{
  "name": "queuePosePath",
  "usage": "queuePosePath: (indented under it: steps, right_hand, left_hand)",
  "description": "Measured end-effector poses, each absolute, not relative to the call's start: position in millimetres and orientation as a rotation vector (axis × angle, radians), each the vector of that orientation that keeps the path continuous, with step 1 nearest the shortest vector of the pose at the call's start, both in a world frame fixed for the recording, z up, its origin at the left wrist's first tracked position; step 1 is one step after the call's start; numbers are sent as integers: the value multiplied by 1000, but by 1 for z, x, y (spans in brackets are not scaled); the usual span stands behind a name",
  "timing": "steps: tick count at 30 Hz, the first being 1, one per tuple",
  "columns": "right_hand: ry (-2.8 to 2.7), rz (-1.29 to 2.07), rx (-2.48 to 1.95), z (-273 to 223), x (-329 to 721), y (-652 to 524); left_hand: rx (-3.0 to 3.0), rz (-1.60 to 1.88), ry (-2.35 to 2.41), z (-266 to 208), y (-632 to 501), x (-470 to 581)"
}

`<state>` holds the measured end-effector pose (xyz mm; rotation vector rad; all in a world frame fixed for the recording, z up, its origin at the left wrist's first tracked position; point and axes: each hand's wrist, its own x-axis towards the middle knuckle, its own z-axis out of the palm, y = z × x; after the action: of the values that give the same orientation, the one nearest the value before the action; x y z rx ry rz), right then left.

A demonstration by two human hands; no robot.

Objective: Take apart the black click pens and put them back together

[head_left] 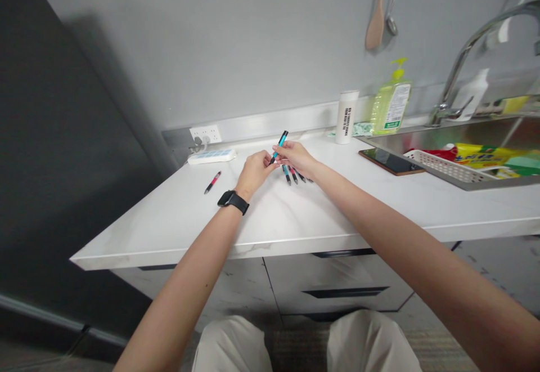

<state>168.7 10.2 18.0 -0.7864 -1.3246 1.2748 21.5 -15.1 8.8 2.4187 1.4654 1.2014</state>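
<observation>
Above the white countertop (pixel 270 220) I hold a blue pen with black ends (pixel 279 146), tilted up to the right. My left hand (pixel 254 172), a black watch on its wrist, pinches the lower end. The fingers of my right hand (pixel 297 157) grip the same pen higher up. Under my right hand several pens lie side by side, partly covered by it: a blue pen (pixel 287 175), a red pen (pixel 293 175) and darker ones. A single red and black pen (pixel 212 182) lies apart, to the left of my left hand.
A white power strip (pixel 212 156) sits at the back left by a wall socket (pixel 205 133). On the right are a white cylindrical container (pixel 346 117), a green pump bottle (pixel 390 102), a phone (pixel 391 161) and a sink (pixel 464 183) holding a white perforated basket (pixel 449 167) and colourful packets.
</observation>
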Motion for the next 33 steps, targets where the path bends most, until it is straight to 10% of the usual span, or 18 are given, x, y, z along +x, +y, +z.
queuePosePath:
  steps: [12, 33]
  right_hand:
    - [-1620, 903, -832, 19, 170, 8]
    - [-1424, 1225, -715, 15, 162, 8]
  left_hand:
    - [1964, 1159, 1287, 5, -8, 22]
    - [2095, 1046, 1365, 6, -20, 32]
